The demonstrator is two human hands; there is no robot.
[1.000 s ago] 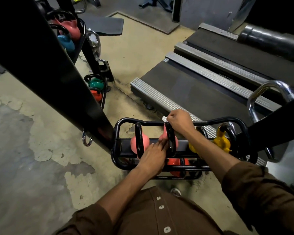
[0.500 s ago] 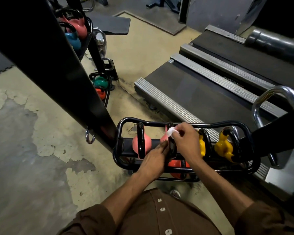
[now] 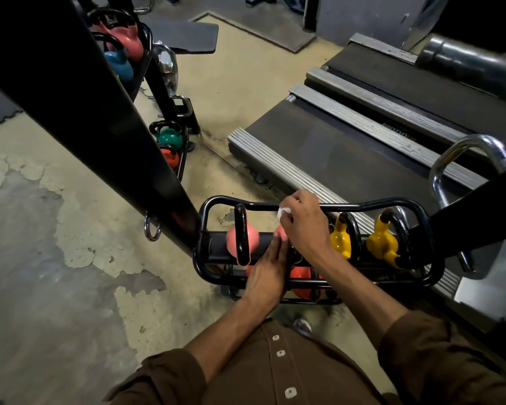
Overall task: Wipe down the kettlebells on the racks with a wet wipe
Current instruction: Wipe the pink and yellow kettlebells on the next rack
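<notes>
**Wipe poised over the far side of the pink kettlebell**

The right hand (image 3: 304,226) sits over the middle of the low rack (image 3: 371,204), close to its far rail. Its fingers (image 3: 289,218) are curled and pinch a bunched white wet wipe (image 3: 284,213).

The pink kettlebell (image 3: 281,232) being cleaned lies directly beneath and just nearward of the wipe, second from the rack's left end. The right hand mostly hides it, handle included. Judging by the other pink kettlebell (image 3: 237,244) beside it, the handle probably runs from far rail to near rail.

The left hand (image 3: 268,270) comes in over the near rail. Its fingers (image 3: 276,247) are straight and together, pressed flat on the bell's left flank as if to steady it.

The right hand is the nearer to the handle top, so the next stroke likely pulls the wipe toward the near rail. The yellow kettlebells (image 3: 341,241) wait toward the right end.
</notes>
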